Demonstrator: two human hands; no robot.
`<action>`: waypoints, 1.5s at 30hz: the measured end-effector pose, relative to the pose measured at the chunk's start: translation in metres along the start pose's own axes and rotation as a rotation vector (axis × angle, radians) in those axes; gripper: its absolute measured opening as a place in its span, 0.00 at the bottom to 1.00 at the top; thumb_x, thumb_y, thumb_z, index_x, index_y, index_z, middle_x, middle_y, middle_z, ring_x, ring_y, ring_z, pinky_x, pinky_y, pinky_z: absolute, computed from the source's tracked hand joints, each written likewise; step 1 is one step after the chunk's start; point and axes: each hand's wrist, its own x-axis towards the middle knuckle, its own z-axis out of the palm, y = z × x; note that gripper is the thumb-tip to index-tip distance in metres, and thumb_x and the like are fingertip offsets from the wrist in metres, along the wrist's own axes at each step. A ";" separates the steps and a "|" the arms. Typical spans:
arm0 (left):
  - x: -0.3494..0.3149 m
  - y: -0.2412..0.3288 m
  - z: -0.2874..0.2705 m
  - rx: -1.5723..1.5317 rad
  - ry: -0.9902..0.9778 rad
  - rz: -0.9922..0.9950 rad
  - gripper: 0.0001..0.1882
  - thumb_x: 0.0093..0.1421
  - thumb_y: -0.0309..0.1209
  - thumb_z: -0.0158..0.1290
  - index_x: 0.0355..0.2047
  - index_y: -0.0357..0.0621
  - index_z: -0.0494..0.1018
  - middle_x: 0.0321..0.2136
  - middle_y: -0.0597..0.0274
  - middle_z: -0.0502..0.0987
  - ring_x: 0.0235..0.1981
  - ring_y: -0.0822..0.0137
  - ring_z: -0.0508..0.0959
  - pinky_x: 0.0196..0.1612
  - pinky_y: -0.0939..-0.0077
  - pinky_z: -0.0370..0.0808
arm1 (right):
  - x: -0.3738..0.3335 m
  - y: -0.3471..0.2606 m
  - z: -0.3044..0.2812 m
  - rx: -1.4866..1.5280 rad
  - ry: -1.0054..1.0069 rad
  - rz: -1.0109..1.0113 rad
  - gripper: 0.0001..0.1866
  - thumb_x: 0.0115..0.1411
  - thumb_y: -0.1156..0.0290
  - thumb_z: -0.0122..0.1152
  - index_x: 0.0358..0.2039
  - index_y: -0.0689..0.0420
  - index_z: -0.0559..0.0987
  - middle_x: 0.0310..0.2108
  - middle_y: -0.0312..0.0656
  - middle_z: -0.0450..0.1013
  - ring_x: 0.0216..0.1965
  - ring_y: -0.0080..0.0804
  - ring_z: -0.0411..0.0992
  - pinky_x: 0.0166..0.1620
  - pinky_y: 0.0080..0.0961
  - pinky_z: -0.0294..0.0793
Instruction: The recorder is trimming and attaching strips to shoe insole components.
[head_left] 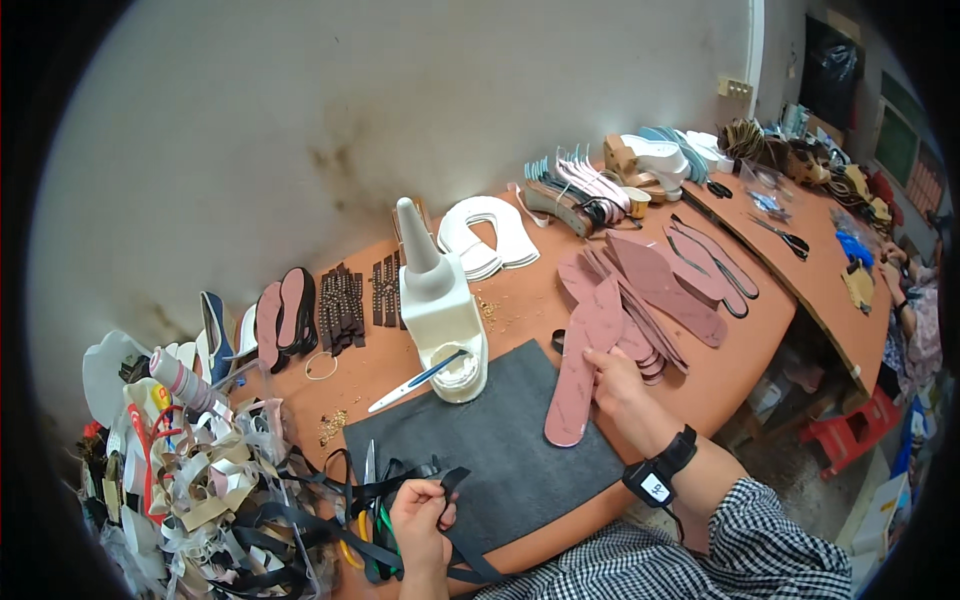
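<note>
My right hand [616, 384] grips a dusty-pink insole [572, 392] by its edge, thumb on top, over the right side of a black mat [480, 440]. Other pink insoles [650, 285] lie fanned in a pile just beyond it. At the mat's near left corner, my left hand [422, 512] is closed on a black strap [455, 482], one end poking up from the fingers. More black strap trails left and below the hand. Beside it lie scissors with orange handles [364, 522] and a tool with green handles [386, 520], partly covered by straps.
A white glue pot stand [432, 300] with a cone holds a brush [418, 380]. Scrap strips [215, 480] heap at the left. Studded brown straps [342, 305], white U-shaped pieces [482, 235] and finished soles line the wall. At right, a co-worker sits by another table [800, 270] and a red stool [855, 430].
</note>
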 end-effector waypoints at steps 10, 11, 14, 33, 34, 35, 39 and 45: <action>-0.001 0.013 0.031 0.009 0.002 0.128 0.07 0.51 0.17 0.48 0.27 0.41 0.63 0.21 0.63 0.67 0.15 0.78 0.60 0.17 0.85 0.56 | -0.095 -0.006 0.018 -0.083 -0.464 0.245 0.16 0.52 0.80 0.52 0.43 0.64 0.69 0.37 0.43 0.71 0.35 0.31 0.72 0.42 0.26 0.72; 0.000 0.015 0.035 -0.016 -0.007 0.124 0.06 0.52 0.18 0.47 0.27 0.42 0.63 0.22 0.62 0.68 0.15 0.78 0.60 0.17 0.85 0.56 | -0.101 -0.002 0.020 -0.073 -0.494 0.261 0.16 0.53 0.79 0.53 0.44 0.64 0.69 0.38 0.42 0.71 0.35 0.30 0.72 0.42 0.26 0.73; 0.004 0.019 0.047 -0.052 -0.022 0.119 0.03 0.55 0.22 0.47 0.28 0.42 0.63 0.23 0.60 0.69 0.16 0.77 0.60 0.17 0.86 0.56 | -0.113 0.008 0.023 0.008 -0.508 0.310 0.16 0.54 0.78 0.53 0.45 0.63 0.69 0.39 0.41 0.71 0.36 0.29 0.72 0.41 0.26 0.73; 0.022 0.009 0.067 -0.120 -0.035 0.091 0.03 0.57 0.26 0.49 0.31 0.41 0.69 0.26 0.64 0.74 0.25 0.76 0.72 0.28 0.83 0.69 | -0.135 0.024 0.027 -0.106 -0.634 0.345 0.14 0.57 0.76 0.51 0.44 0.66 0.70 0.38 0.42 0.72 0.35 0.25 0.72 0.38 0.20 0.75; 0.022 0.009 0.067 -0.121 -0.036 0.083 0.02 0.57 0.26 0.49 0.30 0.41 0.69 0.26 0.64 0.74 0.24 0.77 0.72 0.28 0.83 0.68 | -0.136 0.024 0.027 -0.114 -0.636 0.339 0.14 0.57 0.76 0.51 0.44 0.66 0.69 0.38 0.42 0.72 0.35 0.25 0.72 0.38 0.20 0.75; 0.022 0.009 0.068 -0.121 -0.037 0.074 0.02 0.57 0.25 0.49 0.30 0.41 0.70 0.26 0.65 0.74 0.24 0.77 0.72 0.28 0.84 0.68 | -0.137 0.023 0.027 -0.121 -0.638 0.334 0.14 0.57 0.76 0.51 0.44 0.67 0.69 0.38 0.42 0.72 0.34 0.25 0.72 0.38 0.20 0.75; 0.020 0.010 0.073 -0.101 -0.032 0.072 0.03 0.56 0.26 0.49 0.31 0.41 0.70 0.25 0.66 0.74 0.23 0.77 0.71 0.27 0.83 0.68 | -0.138 0.023 0.026 -0.119 -0.633 0.310 0.14 0.57 0.76 0.51 0.44 0.67 0.69 0.37 0.42 0.72 0.34 0.24 0.72 0.38 0.20 0.75; 0.024 0.009 0.067 -0.016 -0.010 -0.001 0.05 0.57 0.28 0.49 0.32 0.40 0.71 0.23 0.66 0.75 0.23 0.76 0.73 0.26 0.83 0.69 | -0.139 0.022 0.023 -0.127 -0.637 0.269 0.13 0.58 0.76 0.51 0.44 0.67 0.70 0.37 0.42 0.72 0.34 0.24 0.72 0.37 0.19 0.75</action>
